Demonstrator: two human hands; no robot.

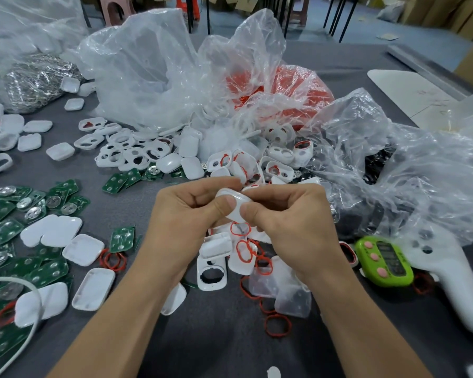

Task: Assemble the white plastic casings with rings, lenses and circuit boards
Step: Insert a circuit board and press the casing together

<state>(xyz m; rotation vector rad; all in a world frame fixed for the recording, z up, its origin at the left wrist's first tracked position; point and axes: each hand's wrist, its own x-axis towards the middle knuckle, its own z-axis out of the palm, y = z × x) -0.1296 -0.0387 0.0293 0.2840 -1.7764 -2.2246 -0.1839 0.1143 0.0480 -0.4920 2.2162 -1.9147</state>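
White plastic shows between both hands: one casing (234, 207) is held in the air above the middle of the grey table (230, 347). The left hand (186, 211) grips its left end, thumb pressed on the top face and fingers curled behind. The right hand (287, 214) grips the right end the same way, and the two thumb tips lie just beside each other on the casing.

Under the hands lie more casings, among them one with a round hole (212, 274), with red rings (277, 326) and clear pieces (281, 285) scattered around them. Green boards (52, 268) cover the table's left side, with white covers (84, 249) lying among them. A white cable (25, 285) curves across the lower left corner.

Beyond the hands a heap of open frames (137, 154) spills from crumpled clear bags (153, 75); one bag (292, 88) holds something red. To the right a green timer (384, 260) with pink buttons lies just beside a white handle (453, 285).
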